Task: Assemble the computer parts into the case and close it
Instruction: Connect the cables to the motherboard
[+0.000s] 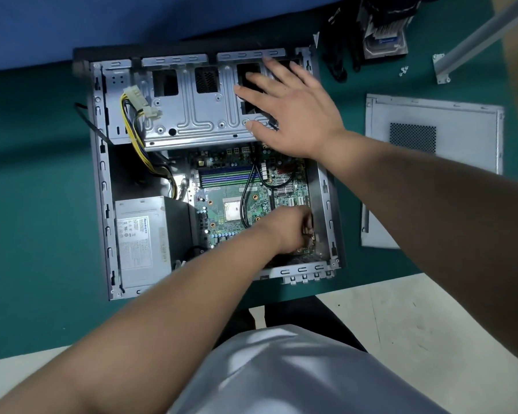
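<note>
Grey stamped steel forms the open case [102, 174], laid flat on the green table [36, 174] at frame centre. The right hand [293, 112] is spread flat on the ribbed drive cage [198, 115]. The left hand [287, 231] is curled over the green motherboard [222, 204]; what it pinches cannot be told. A perforated side panel [431, 162] is seen at right.

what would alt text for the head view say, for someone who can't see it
Seen from above, an open case lies on a green mat; the right hand rests flat on its drive cage while the left hand reaches onto the motherboard near the right wall. The side panel lies to the right.
</note>
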